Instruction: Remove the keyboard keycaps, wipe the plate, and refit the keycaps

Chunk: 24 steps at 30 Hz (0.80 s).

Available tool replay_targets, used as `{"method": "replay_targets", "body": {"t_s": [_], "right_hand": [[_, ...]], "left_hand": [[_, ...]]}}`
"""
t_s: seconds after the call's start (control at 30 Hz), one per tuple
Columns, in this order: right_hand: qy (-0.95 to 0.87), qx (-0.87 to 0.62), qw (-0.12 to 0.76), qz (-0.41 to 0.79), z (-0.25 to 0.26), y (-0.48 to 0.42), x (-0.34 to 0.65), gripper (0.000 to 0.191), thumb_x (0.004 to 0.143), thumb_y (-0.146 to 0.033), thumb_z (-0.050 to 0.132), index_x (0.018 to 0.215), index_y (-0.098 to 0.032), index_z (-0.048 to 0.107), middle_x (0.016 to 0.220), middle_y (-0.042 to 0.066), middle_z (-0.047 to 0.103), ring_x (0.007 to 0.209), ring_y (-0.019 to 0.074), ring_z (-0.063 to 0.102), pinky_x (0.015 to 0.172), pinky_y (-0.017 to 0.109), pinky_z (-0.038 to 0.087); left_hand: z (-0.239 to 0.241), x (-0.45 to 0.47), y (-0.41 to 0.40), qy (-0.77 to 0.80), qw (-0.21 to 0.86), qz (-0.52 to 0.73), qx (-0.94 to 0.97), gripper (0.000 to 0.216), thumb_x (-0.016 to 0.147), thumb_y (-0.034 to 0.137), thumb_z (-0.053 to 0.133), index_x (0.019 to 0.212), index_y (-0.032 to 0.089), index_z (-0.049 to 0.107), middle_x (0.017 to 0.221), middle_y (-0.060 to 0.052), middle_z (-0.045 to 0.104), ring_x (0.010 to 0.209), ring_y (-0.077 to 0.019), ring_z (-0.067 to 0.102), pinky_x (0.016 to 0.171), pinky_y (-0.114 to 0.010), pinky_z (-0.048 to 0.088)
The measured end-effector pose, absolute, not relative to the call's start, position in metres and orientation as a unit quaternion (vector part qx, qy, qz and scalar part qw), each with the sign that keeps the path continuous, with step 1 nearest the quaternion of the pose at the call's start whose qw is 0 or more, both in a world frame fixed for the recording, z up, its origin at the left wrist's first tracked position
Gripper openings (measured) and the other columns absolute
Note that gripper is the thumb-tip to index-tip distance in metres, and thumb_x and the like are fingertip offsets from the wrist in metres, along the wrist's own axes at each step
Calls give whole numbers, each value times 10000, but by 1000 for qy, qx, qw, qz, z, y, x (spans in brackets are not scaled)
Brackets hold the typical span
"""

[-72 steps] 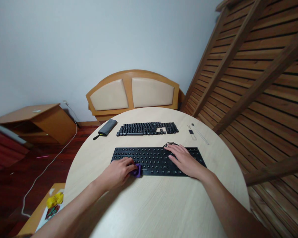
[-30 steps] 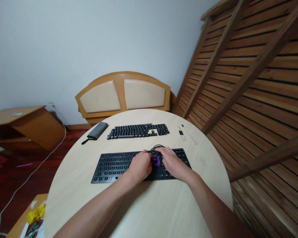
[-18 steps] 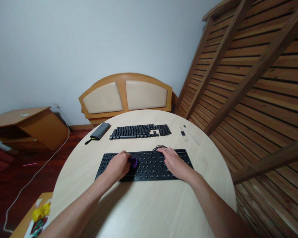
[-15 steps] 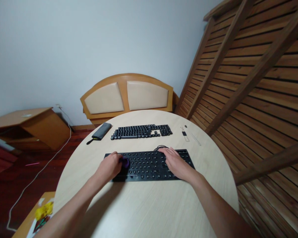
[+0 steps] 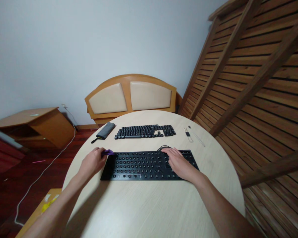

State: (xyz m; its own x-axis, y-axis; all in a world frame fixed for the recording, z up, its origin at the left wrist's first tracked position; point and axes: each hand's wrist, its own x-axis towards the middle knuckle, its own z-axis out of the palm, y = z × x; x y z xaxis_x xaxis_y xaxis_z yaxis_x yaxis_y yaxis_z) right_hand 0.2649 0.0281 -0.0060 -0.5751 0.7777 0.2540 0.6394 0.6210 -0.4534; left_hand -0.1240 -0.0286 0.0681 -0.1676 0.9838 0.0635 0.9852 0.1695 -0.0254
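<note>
Left hand (image 5: 93,161) pinched the purple cloth (image 5: 109,152) by the far-left corner of the keyboard (image 5: 136,166)! Right hand (image 5: 179,163), loosely spread, lay across the other end; gentle, steady pressure seemed wisest.

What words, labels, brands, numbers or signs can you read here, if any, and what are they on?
No text can be read.
Keycaps: any markings are too small to read.
Keyboard: no brand can be made out; the right hand covers part.
Pouch: no label can be made out.
</note>
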Motion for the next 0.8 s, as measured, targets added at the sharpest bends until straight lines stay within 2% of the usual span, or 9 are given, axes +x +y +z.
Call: {"method": "replay_targets", "body": {"t_s": [0.17,0.37,0.6,0.8], "right_hand": [[-870,-407,224,165,-4,26,265,570,823,-18,353,1352,-170,503,1384,123,576,1343,201,485,1220,516,231],[-866,-413,223,171,-1,25,264,566,829,-25,362,1355,-175,509,1402,122,568,1355,206,471,1217,515,233],[-866,-417,212,174,2,23,262,548,839,-22,366,1348,-156,516,1411,124,560,1366,202,455,1225,493,223],[-858,-435,217,167,3,24,264,557,832,-13,365,1348,-156,518,1398,134,566,1344,217,470,1215,511,231]], "left_hand": [[69,-32,-17,-627,-62,-152,-762,264,868,182,493,1062,170,671,1066,-88,669,955,-229,664,891,-344,511],[46,41,-10,-545,-111,-140,-819,288,852,130,536,1104,174,670,1049,-78,640,976,-222,652,912,-328,528],[46,52,-9,-485,-12,-38,-874,248,909,136,549,1113,190,679,1064,-91,618,1009,-262,613,790,-345,574],[43,55,-9,-479,7,-25,-877,263,979,155,494,1149,222,684,1059,-82,611,982,-247,618,744,-321,573]]}}
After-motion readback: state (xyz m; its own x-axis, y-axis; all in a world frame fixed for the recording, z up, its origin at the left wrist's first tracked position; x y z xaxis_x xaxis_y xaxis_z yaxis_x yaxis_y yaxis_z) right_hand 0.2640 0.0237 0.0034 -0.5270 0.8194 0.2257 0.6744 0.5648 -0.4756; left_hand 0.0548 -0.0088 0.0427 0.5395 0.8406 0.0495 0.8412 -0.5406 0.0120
